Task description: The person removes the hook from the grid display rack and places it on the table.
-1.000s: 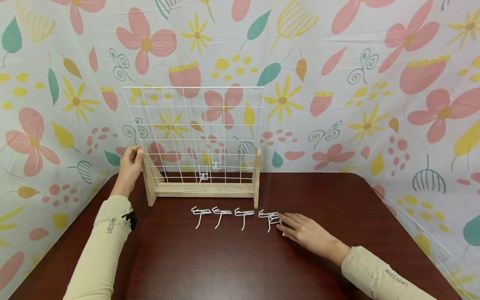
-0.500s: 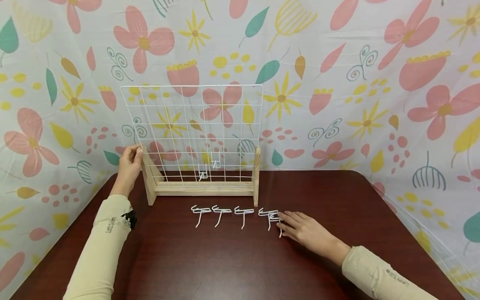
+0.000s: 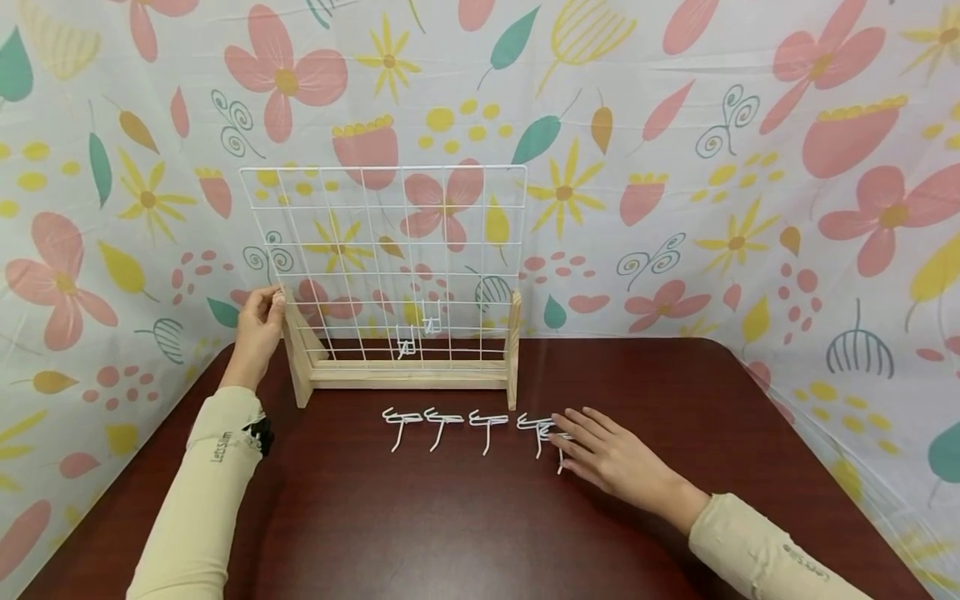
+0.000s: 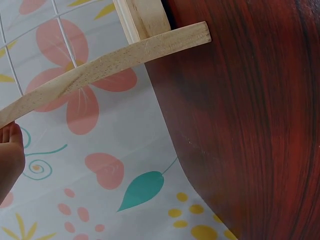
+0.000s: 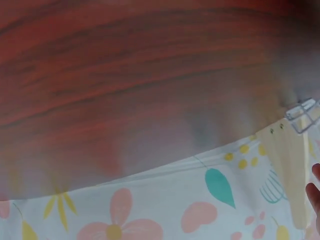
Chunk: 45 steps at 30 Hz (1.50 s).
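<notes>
A white wire grid rack in a wooden frame stands at the back of the dark red table. My left hand grips the top of its left wooden post; in the left wrist view a fingertip lies by the wooden brace. Two white hooks hang low on the grid. Several more white hooks lie in a row before the rack. My right hand rests flat with straight, spread fingers on the rightmost hook, whose stem shows under the fingers.
Flowered cloth closes in the back and both sides. The right wrist view is blurred, showing table wood, the cloth and one hook.
My right hand's fingers have spread and reached slightly further over the rightmost hook, which has slid a little toward me. The left hand has not moved.
</notes>
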Each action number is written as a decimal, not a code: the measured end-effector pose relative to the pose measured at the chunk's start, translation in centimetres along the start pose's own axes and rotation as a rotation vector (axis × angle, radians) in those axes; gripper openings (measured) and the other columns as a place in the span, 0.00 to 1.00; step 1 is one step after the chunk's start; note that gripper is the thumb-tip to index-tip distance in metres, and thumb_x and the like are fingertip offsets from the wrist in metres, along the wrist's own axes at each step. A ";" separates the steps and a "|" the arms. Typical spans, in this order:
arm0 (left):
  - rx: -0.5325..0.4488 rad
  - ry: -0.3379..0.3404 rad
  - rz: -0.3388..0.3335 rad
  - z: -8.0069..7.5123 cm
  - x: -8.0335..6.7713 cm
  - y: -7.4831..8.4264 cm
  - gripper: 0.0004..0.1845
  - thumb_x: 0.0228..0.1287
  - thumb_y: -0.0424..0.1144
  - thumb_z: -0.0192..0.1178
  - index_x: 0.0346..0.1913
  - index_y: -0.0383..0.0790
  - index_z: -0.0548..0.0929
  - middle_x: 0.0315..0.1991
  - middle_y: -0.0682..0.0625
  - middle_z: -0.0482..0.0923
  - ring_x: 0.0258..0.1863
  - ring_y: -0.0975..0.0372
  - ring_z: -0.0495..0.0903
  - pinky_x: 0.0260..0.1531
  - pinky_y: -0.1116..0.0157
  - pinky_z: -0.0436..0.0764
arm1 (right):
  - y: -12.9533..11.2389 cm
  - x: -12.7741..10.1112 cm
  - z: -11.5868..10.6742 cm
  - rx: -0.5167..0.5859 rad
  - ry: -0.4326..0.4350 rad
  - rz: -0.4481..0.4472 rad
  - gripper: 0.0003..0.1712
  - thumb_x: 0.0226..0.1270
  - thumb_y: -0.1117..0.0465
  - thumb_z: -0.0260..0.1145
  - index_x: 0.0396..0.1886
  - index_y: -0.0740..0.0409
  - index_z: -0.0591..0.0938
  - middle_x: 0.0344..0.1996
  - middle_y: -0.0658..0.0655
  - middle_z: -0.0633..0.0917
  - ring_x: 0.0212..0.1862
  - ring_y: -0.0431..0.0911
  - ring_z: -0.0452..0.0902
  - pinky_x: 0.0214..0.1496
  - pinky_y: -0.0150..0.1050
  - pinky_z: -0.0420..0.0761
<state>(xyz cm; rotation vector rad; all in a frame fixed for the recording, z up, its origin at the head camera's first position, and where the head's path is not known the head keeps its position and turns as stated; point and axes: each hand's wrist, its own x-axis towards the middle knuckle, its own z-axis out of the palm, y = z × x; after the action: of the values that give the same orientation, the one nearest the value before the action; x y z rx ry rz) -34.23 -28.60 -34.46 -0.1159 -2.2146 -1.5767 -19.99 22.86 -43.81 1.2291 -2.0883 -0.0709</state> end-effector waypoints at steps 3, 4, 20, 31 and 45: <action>0.001 0.007 0.003 0.0 0.0 0.0 0.23 0.77 0.41 0.43 0.66 0.29 0.64 0.65 0.36 0.66 0.53 0.70 0.68 0.49 0.81 0.68 | -0.2 0.5 -0.3 0.013 0.008 0.006 0.25 0.78 0.50 0.46 0.54 0.60 0.82 0.58 0.63 0.78 0.60 0.56 0.74 0.59 0.54 0.73; 0.001 0.009 0.005 0.0 0.0 0.0 0.23 0.77 0.40 0.43 0.66 0.29 0.64 0.65 0.36 0.66 0.53 0.70 0.68 0.49 0.81 0.68 | -0.3 0.7 -0.4 0.016 0.011 0.011 0.25 0.78 0.50 0.46 0.55 0.60 0.82 0.59 0.63 0.78 0.60 0.56 0.73 0.59 0.54 0.72; 0.020 0.018 -0.002 0.1 0.1 0.0 0.23 0.77 0.40 0.43 0.66 0.29 0.64 0.63 0.37 0.67 0.54 0.69 0.67 0.49 0.80 0.67 | -1.9 5.9 -1.5 0.037 -0.002 0.162 0.32 0.78 0.43 0.41 0.68 0.59 0.70 0.69 0.59 0.67 0.70 0.54 0.60 0.68 0.54 0.61; 0.018 0.016 -0.004 0.2 0.0 0.2 0.23 0.77 0.41 0.42 0.66 0.29 0.64 0.65 0.36 0.66 0.56 0.67 0.67 0.50 0.78 0.68 | -2.2 9.9 -1.1 0.086 0.033 0.248 0.36 0.77 0.41 0.42 0.70 0.63 0.65 0.72 0.59 0.62 0.72 0.53 0.54 0.71 0.54 0.55; 0.004 0.002 -0.017 0.2 -0.1 0.0 0.24 0.77 0.43 0.42 0.68 0.31 0.63 0.65 0.38 0.65 0.56 0.67 0.66 0.50 0.78 0.67 | -2.2 14.5 0.4 0.381 0.046 0.509 0.38 0.74 0.52 0.56 0.74 0.66 0.55 0.71 0.64 0.61 0.72 0.56 0.54 0.69 0.56 0.58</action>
<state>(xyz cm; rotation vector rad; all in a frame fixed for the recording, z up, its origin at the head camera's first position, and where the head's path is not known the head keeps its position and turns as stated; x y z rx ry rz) -34.15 -28.43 -34.52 -0.0944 -2.2229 -1.5802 -23.01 10.17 -37.10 0.8508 -2.3777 0.6030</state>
